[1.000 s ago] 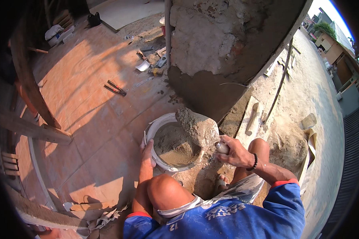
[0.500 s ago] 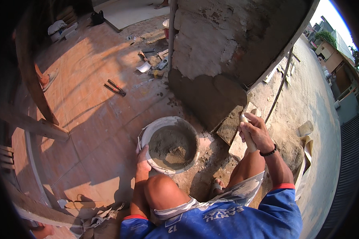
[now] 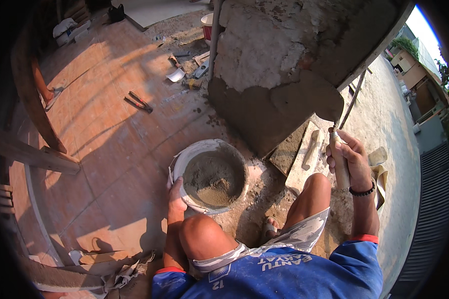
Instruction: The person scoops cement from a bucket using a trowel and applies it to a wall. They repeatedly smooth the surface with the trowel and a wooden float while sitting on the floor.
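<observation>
My right hand (image 3: 353, 158) is closed around the wooden handle of a trowel (image 3: 340, 167), to the right of my knees. The trowel's mortar-coated blade lies against the lower right part of the wall (image 3: 259, 62), where wet grey mortar covers the base and rough old plaster shows above. My left hand (image 3: 176, 196) grips the left rim of a round, pale bucket (image 3: 182, 158). Grey mortar (image 3: 212, 177) fills much of it, with a lump near the front. The fingertips of my left hand are partly hidden by the rim.
A wooden float (image 3: 312, 151) lies right of the bucket, below the wall. Pincers (image 3: 138, 102) rest on the tiled floor (image 3: 92, 149). Small tools and a spirit level (image 3: 200, 70) lie beyond, near a red-and-white bucket (image 3: 207, 34). Wooden posts (image 3: 42, 158) stand at left.
My right hand has moved right with the trowel, its blade now farther along toward the wall's right edge. The float beneath has come into view. My left hand stays on the bucket.
</observation>
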Tool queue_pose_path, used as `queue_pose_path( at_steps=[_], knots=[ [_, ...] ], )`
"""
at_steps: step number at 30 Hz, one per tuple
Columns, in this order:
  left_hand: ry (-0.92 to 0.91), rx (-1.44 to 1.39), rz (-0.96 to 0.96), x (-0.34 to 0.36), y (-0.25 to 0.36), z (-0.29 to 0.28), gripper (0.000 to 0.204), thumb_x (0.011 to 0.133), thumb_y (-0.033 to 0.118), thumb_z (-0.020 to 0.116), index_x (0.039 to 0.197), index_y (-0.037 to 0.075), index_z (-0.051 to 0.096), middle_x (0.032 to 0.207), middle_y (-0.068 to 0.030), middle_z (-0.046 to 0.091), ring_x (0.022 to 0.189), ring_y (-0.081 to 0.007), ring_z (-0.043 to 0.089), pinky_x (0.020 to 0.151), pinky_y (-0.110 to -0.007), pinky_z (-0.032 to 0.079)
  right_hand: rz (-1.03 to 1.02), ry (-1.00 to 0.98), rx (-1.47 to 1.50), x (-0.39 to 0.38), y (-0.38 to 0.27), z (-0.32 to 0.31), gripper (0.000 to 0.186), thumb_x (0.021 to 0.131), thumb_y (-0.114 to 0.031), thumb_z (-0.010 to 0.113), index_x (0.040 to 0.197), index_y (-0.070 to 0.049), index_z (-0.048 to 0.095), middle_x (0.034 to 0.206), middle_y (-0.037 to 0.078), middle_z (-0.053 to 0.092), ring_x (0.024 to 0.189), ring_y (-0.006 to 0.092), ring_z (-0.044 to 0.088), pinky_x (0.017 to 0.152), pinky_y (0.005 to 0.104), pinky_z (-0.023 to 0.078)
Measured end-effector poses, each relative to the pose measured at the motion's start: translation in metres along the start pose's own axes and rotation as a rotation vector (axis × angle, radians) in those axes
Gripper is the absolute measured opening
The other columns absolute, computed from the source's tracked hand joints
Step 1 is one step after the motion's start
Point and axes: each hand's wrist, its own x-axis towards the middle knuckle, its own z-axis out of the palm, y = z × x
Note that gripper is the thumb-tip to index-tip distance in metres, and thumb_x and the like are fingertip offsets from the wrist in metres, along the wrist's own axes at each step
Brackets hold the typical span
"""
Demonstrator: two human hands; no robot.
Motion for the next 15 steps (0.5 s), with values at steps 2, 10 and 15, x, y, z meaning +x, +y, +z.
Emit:
queue_pose_path(
  at_steps=[2, 10, 15],
  knots=[
    [0.021, -0.01, 0.002, -0.001, 0.001, 0.0, 0.045, 0.091, 0.006, 0.056, 0.135, 0.005, 0.047, 0.126, -0.0126, 0.058, 0.113, -0.0264, 0.057, 0.096, -0.043, 0.049, 0.005, 0.031, -0.007, -0.006, 0.0, -0.008, 0.041, 0.091, -0.017, 0.063, 0.126, 0.002, 0.053, 0.079, 0.01, 0.064, 0.058, 0.0143, 0.06, 0.048, 0.0261, 0.05],
    [0.02, -0.014, 0.021, 0.002, -0.004, -0.006, 0.05, 0.089, 0.009, 0.062, 0.137, 0.005, 0.047, 0.127, -0.0119, 0.057, 0.112, -0.0253, 0.057, 0.097, -0.041, 0.048, -0.188, 0.096, -0.236, -0.041, -0.013, -0.005, 0.05, 0.091, -0.023, 0.063, 0.13, 0.006, 0.049, 0.078, 0.007, 0.058, 0.059, 0.0128, 0.057, 0.049, 0.0258, 0.047],
    [0.0, -0.045, 0.028, 0.008, -0.009, -0.015, 0.05, 0.087, 0.01, 0.063, 0.135, 0.006, 0.049, 0.125, -0.0111, 0.058, 0.112, -0.025, 0.057, 0.096, -0.041, 0.049, -0.022, -0.187, -0.279, -0.024, 0.021, 0.025, 0.036, 0.094, -0.022, 0.062, 0.118, 0.0, 0.046, 0.077, 0.006, 0.057, 0.056, 0.0121, 0.057, 0.048, 0.0259, 0.049]
  ],
)
